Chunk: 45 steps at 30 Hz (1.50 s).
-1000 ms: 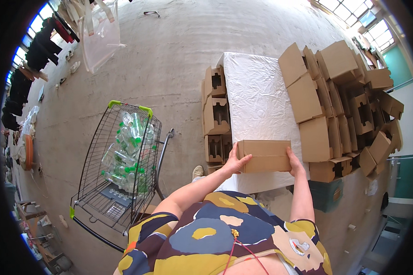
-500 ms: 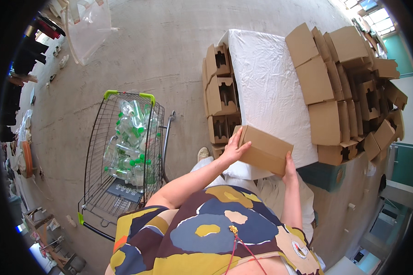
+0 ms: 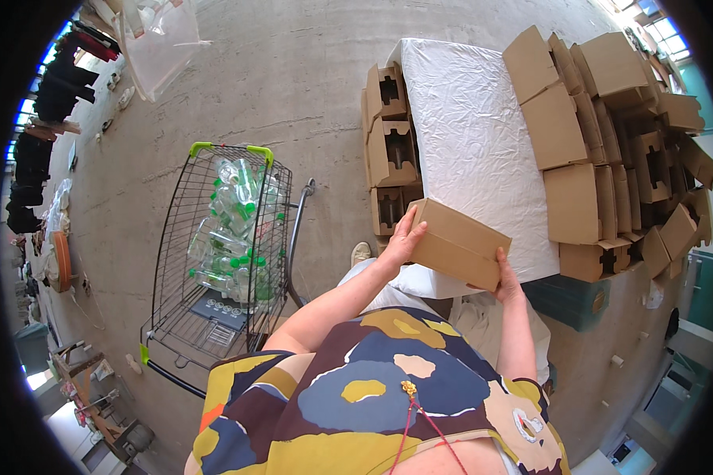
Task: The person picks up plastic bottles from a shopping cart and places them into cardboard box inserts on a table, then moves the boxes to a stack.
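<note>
A closed brown cardboard box (image 3: 457, 244) is held tilted over the near edge of a table covered in white sheeting (image 3: 471, 142). My left hand (image 3: 402, 240) grips the box's left end. The right end is held by my right hand (image 3: 504, 279), thumb on top. To the left, on the concrete floor, stands a wire shopping cart (image 3: 214, 261) with green handles, loaded with several clear plastic bottles with green caps (image 3: 234, 229).
Open cardboard boxes with insert dividers (image 3: 390, 142) are stacked against the table's left side. Many flat and folded boxes (image 3: 610, 142) pile up along its right side. A clear plastic bag (image 3: 158, 39) lies far back on the floor. Clutter lines the left wall.
The box has come off flat on the table edge and is now tilted, its left end raised. The view has shifted slightly closer to the table.
</note>
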Motion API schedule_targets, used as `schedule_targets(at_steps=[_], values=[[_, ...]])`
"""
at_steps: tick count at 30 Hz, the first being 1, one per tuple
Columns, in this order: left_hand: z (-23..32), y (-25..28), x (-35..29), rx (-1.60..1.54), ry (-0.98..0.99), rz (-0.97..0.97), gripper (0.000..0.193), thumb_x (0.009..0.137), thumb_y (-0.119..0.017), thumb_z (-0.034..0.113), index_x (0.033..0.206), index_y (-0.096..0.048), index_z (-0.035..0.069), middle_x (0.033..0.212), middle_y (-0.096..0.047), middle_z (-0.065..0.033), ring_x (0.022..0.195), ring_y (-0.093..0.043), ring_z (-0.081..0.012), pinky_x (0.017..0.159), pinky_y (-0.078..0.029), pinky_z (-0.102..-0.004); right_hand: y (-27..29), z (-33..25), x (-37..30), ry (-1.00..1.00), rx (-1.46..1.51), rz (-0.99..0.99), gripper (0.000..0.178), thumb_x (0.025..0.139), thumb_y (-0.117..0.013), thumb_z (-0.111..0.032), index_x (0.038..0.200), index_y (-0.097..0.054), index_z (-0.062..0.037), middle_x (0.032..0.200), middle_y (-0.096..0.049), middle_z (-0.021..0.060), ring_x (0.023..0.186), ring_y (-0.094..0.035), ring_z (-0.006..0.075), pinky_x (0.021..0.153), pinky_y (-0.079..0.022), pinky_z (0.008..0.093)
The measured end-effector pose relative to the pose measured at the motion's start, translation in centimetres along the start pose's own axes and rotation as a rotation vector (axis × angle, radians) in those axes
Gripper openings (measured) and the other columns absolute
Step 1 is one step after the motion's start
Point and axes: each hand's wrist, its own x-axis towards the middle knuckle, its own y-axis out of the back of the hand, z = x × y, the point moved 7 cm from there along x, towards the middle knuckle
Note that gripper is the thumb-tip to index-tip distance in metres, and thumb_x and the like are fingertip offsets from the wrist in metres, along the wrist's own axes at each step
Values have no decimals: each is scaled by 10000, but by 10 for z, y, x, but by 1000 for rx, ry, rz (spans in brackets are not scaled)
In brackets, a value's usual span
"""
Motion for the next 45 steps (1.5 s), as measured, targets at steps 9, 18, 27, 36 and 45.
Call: schedule_targets(at_steps=[9,18,27,36,45], values=[[-1,1,-11,75,-152,86,778,928,-585,555,1523,-334,121,1576,-271,-156,1467,-246,-267,1177,-227,-375,9,9,-1,83,81,20,812,841,-653,-635,1411,-452,-92,1330,-572,67,1193,-565,200,962,-506,371],[29,1,-83,312,-319,156,731,924,-597,473,1509,-352,108,1569,-262,-204,1444,-249,-362,1172,-204,-445,0,38,-43,210,186,116,730,910,-586,-584,1425,-441,-87,1375,-548,95,1257,-530,244,1040,-454,396],[47,128,-150,284,-154,205,719,939,-603,411,1512,-332,72,1549,-270,-169,1443,-267,-307,1169,-241,-416,-111,127,-30,66,114,59,747,902,-619,-565,1415,-440,-52,1379,-543,94,1260,-525,232,1049,-442,390],[15,210,-86,545,-83,278,730,902,-623,490,1463,-425,67,1506,-348,-203,1410,-320,-341,1149,-275,-438,-152,221,87,-85,321,5,767,886,-617,-599,1425,-432,-86,1392,-528,80,1279,-501,233,1069,-415,401],[-84,198,57,738,-20,121,679,803,-709,468,1374,-562,131,1457,-448,-201,1353,-397,-373,1129,-320,-447,-100,281,168,-13,622,167,762,845,-656,-605,1407,-451,-133,1387,-530,49,1263,-512,242,1027,-452,433]])
